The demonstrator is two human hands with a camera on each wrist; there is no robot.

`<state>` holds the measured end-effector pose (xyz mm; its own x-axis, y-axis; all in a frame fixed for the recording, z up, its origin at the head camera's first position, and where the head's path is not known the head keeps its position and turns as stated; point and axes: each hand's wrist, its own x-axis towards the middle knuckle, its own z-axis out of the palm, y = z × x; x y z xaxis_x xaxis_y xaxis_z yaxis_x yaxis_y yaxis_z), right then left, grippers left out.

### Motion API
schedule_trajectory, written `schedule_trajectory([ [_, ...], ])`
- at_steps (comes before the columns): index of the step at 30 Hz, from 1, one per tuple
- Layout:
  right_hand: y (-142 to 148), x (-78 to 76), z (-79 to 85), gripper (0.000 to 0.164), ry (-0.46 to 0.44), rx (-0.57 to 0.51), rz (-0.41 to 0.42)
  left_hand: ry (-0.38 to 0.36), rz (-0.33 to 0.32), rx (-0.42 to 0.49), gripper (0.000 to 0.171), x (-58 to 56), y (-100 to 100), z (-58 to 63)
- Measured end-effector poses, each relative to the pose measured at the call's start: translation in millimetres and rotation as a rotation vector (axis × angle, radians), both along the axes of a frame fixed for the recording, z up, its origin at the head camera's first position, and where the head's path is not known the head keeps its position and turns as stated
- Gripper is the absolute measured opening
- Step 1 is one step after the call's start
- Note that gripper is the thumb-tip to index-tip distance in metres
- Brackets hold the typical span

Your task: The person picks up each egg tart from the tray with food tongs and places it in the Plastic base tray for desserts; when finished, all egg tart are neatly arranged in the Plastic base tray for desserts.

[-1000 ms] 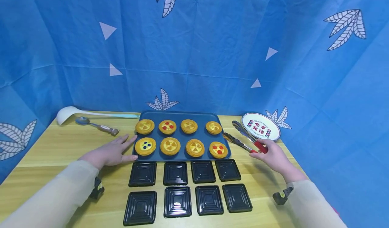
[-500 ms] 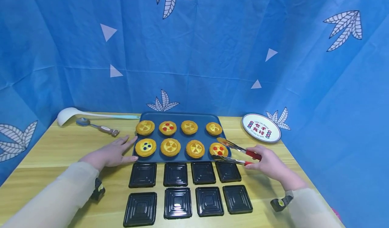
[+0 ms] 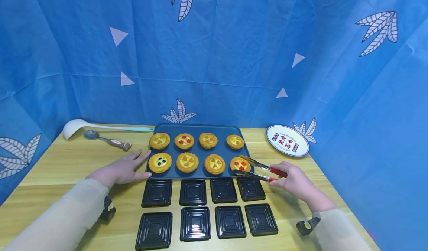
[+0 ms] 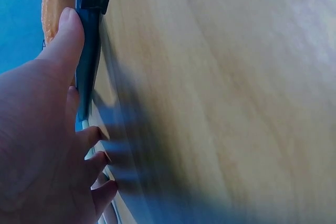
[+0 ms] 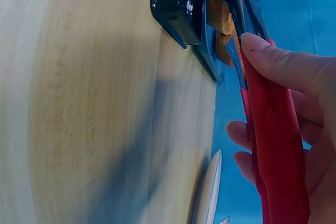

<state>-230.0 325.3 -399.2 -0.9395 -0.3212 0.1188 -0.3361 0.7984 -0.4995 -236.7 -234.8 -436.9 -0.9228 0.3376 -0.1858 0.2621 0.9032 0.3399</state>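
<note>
My right hand (image 3: 294, 180) grips a pair of tongs (image 5: 273, 129) by the red handles, thumb on one side and fingers on the other. In the head view, the metal arms of the tongs lie either side of a tart with red toppings (image 3: 240, 164) at the tray's front right corner. Whether they touch it I cannot tell. My left hand (image 3: 125, 167) lies spread at the left edge of the dark blue baking tray (image 3: 222, 130), thumb and forefinger against its rim. Several yellow tarts stand on the tray in two rows, one with dark blue toppings (image 3: 160, 162).
Several square black plastic trays (image 3: 196, 223) stand in two rows before the baking tray. An oval plate with red lettering (image 3: 287, 140) lies at the back right. On the left are a white ladle (image 3: 75, 126) and a spoon (image 3: 107, 139). A blue curtain (image 3: 214, 58) hangs behind.
The tongs, in my right hand, have swung from beside the plate leftward and forward onto the front right tart, and their arms have narrowed slightly around it. My left hand has stayed put.
</note>
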Motion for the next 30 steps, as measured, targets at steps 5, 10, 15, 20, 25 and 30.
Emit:
schedule_trajectory([
  [5, 0.6, 0.3, 1.1, 0.049, 0.034, 0.007, -0.001, 0.000, 0.007, 0.005, 0.104, -1.7, -2.0, -4.9],
  [10, 4.7, 2.8, 8.4, 0.045, 0.055, -0.024, -0.013, -0.013, 0.004, 0.002, 0.100, 2.7, 1.6, 3.8],
  [15, 15.7, 12.3, 22.0, 0.045, 0.067, -0.032, -0.030, -0.025, 0.000, -0.006, 0.098, 6.5, 4.8, 12.3],
  [20, 29.2, 27.6, 29.4, 0.047, 0.065, -0.044, -0.009, -0.019, -0.009, -0.017, 0.097, 4.8, 4.9, 11.6],
  [25, 38.2, 41.1, 25.4, 0.046, 0.027, -0.018, -0.011, -0.020, -0.008, -0.018, 0.097, 4.6, 5.6, 12.2],
  [30, 41.0, 48.7, 17.6, 0.047, -0.038, -0.028, -0.040, -0.030, 0.001, -0.006, 0.097, 5.0, 6.3, 12.4],
])
